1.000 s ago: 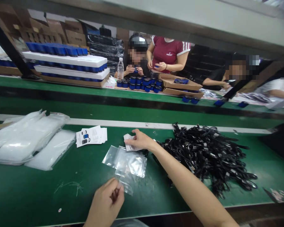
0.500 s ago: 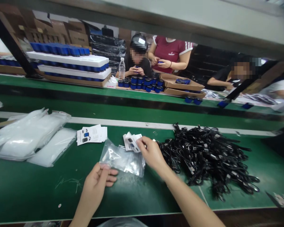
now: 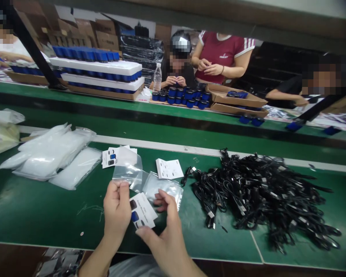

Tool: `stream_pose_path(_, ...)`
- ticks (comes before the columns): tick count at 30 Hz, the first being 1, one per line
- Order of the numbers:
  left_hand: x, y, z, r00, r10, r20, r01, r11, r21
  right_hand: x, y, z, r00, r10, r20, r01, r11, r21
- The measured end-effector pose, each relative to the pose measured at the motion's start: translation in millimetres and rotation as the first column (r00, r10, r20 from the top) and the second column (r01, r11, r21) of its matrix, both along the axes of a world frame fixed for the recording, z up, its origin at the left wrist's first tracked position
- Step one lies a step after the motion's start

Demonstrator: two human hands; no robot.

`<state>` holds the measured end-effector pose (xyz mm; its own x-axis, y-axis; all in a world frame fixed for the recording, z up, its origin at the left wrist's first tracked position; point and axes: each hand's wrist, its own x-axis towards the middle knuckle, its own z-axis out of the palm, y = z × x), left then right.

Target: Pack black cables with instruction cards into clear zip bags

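My left grip [image 3: 117, 209] is pinched nearly shut, fingers upright, on the lower part of a clear plastic bag [image 3: 127, 171], and the bag stands up out of it, though I can't make out its mouth. My right grip [image 3: 167, 240] is only partly closed: the thumb presses the bottom edge of a printed card [image 3: 142, 211] and the fingers [image 3: 161, 198] spread behind it, so the card sits tilted between my two hands, just beside the bag. All of this is to the left of the pile of black cables [image 3: 262, 196], tangled on the green tabletop [image 3: 46, 215]. Closer to that pile, a second clear bag [image 3: 163, 188] lies just beyond my right fingers, with a loose white card [image 3: 169, 168] next to it. Farther left of the pile, a small stack of printed cards [image 3: 111, 157] sits partly behind the raised bag, and well left of it are white bagged packs [image 3: 53, 154]. Far beyond the pile, across the line, rows of dark blue round containers [image 3: 178, 96] stand in front of a person in a maroon shirt [image 3: 222, 54] — both of that person's hands are together at the chest, working on something small.
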<state>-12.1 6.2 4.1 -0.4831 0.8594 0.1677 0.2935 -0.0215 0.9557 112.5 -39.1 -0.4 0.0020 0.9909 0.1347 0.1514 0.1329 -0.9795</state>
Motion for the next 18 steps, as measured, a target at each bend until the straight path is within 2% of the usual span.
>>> stream_pose_path(1,0,0,0.8,1.000,0.012,-0.003,-0.012,1.000,0.008,-5,-3,-3.8,0.989,0.017,-0.145,-0.032,0.995,-0.098)
stream_pose_path(3,3,0,2.0,0.999,0.033,-0.006,-0.033,0.999,0.020,-14,-6,-10.3,0.905,0.024,-0.425,-0.149,0.953,-0.262)
stream_pose_path(5,6,-2,3.2,0.999,0.039,-0.008,-0.039,0.999,0.017,-20,-6,-13.5,0.830,-0.005,-0.558,-0.230,0.908,-0.349)
stream_pose_path(7,8,-3,4.6,1.000,0.015,-0.012,-0.015,1.000,0.002,-18,-2,-12.8,0.839,-0.020,-0.544,-0.243,0.881,-0.407)
stream_pose_path(12,3,-4,7.1,0.989,-0.141,-0.035,0.139,0.988,-0.062,-2,8,-2.3,0.888,0.032,-0.458,-0.278,0.831,-0.482)
stream_pose_path(14,2,-3,6.5,0.990,-0.125,-0.070,0.121,0.991,-0.055,-1,8,1.2,0.882,0.039,-0.469,-0.297,0.820,-0.490)
stream_pose_path(18,3,-5,3.9,0.983,-0.033,-0.180,0.029,0.999,-0.025,-7,4,1.8,0.904,0.056,-0.423,-0.276,0.833,-0.480)
